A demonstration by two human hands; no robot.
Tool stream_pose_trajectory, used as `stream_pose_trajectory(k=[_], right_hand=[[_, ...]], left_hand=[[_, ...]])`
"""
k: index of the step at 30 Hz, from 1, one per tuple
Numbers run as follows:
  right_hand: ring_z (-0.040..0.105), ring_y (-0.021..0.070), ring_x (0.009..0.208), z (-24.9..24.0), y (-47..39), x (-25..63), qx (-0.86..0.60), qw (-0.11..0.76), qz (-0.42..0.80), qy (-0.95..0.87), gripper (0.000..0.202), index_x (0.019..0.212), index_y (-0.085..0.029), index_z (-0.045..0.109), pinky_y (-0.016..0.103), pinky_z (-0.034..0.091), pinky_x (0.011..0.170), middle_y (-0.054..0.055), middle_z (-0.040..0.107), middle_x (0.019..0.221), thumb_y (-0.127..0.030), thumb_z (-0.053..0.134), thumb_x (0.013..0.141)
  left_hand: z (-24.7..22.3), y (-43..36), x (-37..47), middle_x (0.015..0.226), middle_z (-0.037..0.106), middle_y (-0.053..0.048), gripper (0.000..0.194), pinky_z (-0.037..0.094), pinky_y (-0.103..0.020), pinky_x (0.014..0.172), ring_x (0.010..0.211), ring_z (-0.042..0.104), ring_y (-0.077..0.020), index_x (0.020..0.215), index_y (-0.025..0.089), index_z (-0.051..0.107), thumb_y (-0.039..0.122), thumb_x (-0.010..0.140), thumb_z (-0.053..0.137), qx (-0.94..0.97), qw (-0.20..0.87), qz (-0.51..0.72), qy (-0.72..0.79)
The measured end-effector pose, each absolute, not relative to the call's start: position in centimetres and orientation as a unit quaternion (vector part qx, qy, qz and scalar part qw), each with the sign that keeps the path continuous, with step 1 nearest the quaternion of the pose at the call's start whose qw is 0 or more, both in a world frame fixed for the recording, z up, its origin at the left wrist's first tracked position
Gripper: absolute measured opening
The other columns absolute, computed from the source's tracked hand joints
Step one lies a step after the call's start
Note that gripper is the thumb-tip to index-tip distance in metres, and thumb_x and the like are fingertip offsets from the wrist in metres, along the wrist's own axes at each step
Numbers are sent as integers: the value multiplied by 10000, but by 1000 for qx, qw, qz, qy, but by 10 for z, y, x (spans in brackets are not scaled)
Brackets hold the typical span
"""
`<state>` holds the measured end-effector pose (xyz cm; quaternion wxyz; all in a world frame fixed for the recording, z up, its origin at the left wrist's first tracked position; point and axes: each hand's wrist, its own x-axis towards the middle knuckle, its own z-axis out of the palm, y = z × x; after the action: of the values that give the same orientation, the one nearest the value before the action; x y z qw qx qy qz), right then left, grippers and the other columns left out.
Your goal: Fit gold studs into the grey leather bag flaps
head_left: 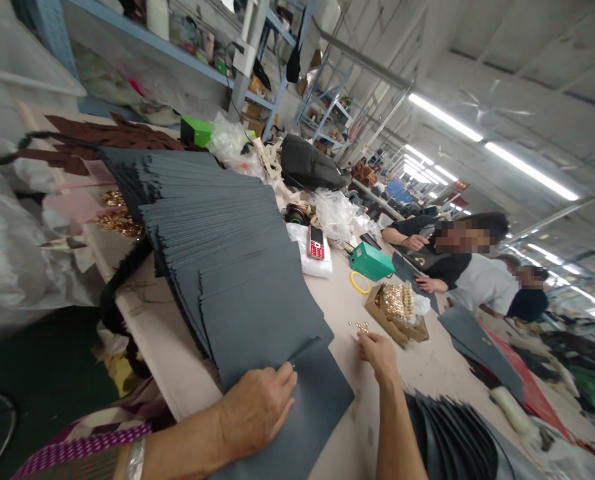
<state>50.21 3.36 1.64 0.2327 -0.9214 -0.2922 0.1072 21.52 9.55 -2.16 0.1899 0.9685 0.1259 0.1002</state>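
- The left hand [260, 407] pinches the front sheet [322, 393] on the table [340, 293]; the right hand [377, 353] bunches its fingertips at loose studs [361, 327], whether gripping one I cannot tell.
- Fanned sheets [237, 247] crowd the table's left.
- Beyond the hands: phone [316, 243], green case [372, 261], yellow ring [353, 285], box [384, 325].
- Farther off: a co-worker [450, 270], blue shelves [177, 55], strip lights [532, 171].

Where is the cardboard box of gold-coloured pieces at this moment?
In the head view, the cardboard box sits on the table right of centre, just beyond the person's right hand and nearer the camera than the teal-green box.
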Motion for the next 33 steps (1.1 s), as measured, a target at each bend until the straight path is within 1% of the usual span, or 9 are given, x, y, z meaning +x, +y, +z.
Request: stream_pose_trajectory(k=[3, 5, 8, 9, 12, 17, 25, 28, 33], right_hand=[[662, 205, 682, 22, 20, 479, -889, 327, 156, -279, 382, 919, -90, 654, 315, 565, 653, 60, 660, 682, -408, 549, 734], [654, 192, 683, 23, 17, 456, -848, 407, 200, -276, 458, 947, -98, 644, 312, 573, 657, 45, 657, 704, -467, 647, 676], [636, 175, 621, 18, 19, 414, -772, 485, 305, -274, 488, 924, -120, 652, 305, 570, 604, 23, 646, 670, -449, 780, 586], [628, 167, 597, 15, 21, 401, -759, 484, 336, -278, 455, 887, -123, 661, 292, 560, 576, 22, 645, 658, -437, 789, 582], [600, 141, 551, 3, 27, 373, -761, 429, 376, -308, 321, 761, -126, 676, 244, 514, 515, 24, 639, 625, -412, 741, 631], [541, 115, 491, -3, 36, 365, -783, 345, 369, -364, 186, 728, -144, 686, 213, 441, 463, -6, 596, 551, -317, 619, 709], [533, 119, 444, 4, 48, 365, -821, 275, 374, -332, 101, 657, -164, 636, 221, 439, 435, -18, 580, 514, -227, 569, 699], [523, 102, 425, 4, 53, 367, -823, 252, 404, -309, 90, 632, -168, 612, 195, 425, 419, -38, 554, 485, -187, 560, 703], [539, 110, 399, 5, 62, 376, -838, 215, 422, -272, 76, 631, -170, 566, 195, 456, 401, -42, 556, 445, -148, 579, 703]], left_hand=[[-20, 96, 215, 1135, 578, -106, 316, 563, -367, 723, 829, 616, -220, 1205, 138, 499, 217, 914, 403, 969, 191, 97, 125], [-18, 96, 214, 1080, 583, -91, 280, 562, -357, 703, 801, 611, -212, 1159, 150, 520, 222, 914, 405, 969, 191, 94, 124], [-16, 97, 214, 1009, 582, -75, 219, 554, -333, 684, 773, 601, -201, 1070, 160, 547, 226, 915, 408, 969, 190, 96, 125], [-16, 97, 214, 991, 581, -73, 208, 552, -329, 678, 767, 599, -199, 1051, 160, 552, 228, 915, 410, 969, 190, 97, 128], [-16, 96, 213, 973, 581, -72, 204, 553, -334, 669, 766, 599, -206, 1034, 158, 558, 229, 916, 409, 968, 189, 102, 130], [-18, 96, 213, 996, 589, -79, 226, 561, -356, 677, 776, 604, -215, 1064, 146, 556, 217, 917, 401, 967, 194, 115, 120], [-21, 97, 214, 989, 591, -79, 247, 573, -391, 662, 768, 606, -229, 1093, 130, 554, 198, 908, 404, 965, 204, 120, 116], [-20, 97, 214, 988, 593, -84, 252, 572, -387, 662, 771, 610, -228, 1096, 131, 562, 192, 912, 400, 965, 204, 116, 114], [-21, 97, 213, 988, 592, -86, 247, 566, -370, 661, 767, 609, -220, 1088, 134, 567, 200, 917, 401, 964, 206, 120, 117]])
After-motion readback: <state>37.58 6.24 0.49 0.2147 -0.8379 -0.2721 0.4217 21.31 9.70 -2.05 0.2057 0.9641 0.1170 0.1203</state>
